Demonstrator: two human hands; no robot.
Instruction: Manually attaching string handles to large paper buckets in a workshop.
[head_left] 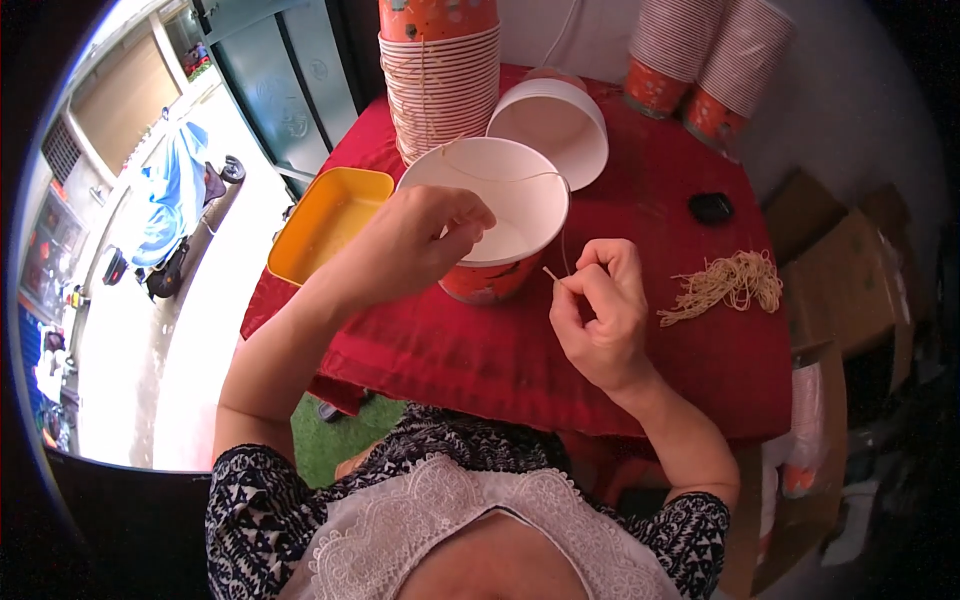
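Right hand [598, 312] grip pinching string [556, 275], string upward across paper bucket [497, 215] rim to left hand [425, 235] pinch.

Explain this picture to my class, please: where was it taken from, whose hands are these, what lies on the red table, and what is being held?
The camera sits on a person's head and looks down, so the edges bend. Both hands are that person's own. The left hand pinches a thin string at the rim of a paper bucket, white inside and orange outside. The right hand pinches the same string lower down, beside the bucket. On the red table also lie a second bucket on its side, a stack of buckets, a yellow tray, a bundle of strings and a small black object.
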